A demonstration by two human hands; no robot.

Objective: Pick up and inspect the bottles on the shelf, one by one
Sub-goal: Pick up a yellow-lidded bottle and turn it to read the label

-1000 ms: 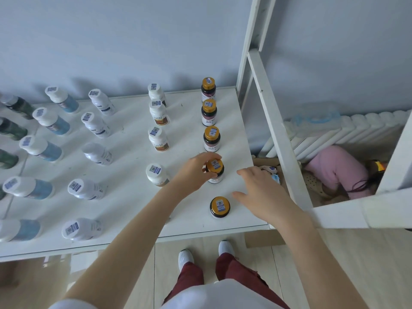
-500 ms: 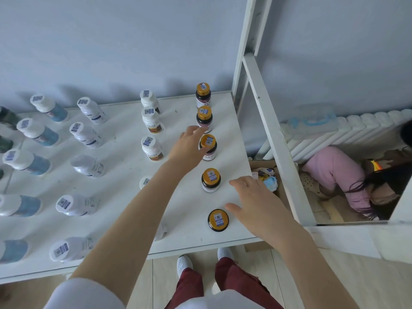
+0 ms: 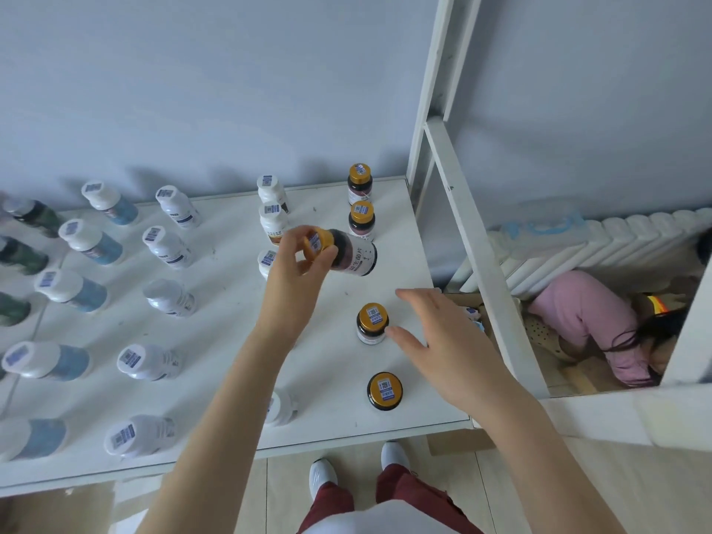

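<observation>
above shelf [image 3: 231, 333], bottle [image 3: 343, 253] sideways, cap leftward

Five gold-capped bottles [image 3: 372, 323] are showing at the right: four are standing on the shelf [image 3: 231, 341] and one is being held above it. Four white bottles with brown labels [image 3: 273, 221] are showing left of them, then five white bottles with blue labels [image 3: 165, 246], five blue-bodied bottles [image 3: 90, 242], and at least three dark green bottles [image 3: 34, 215] at the far left edge.
</observation>
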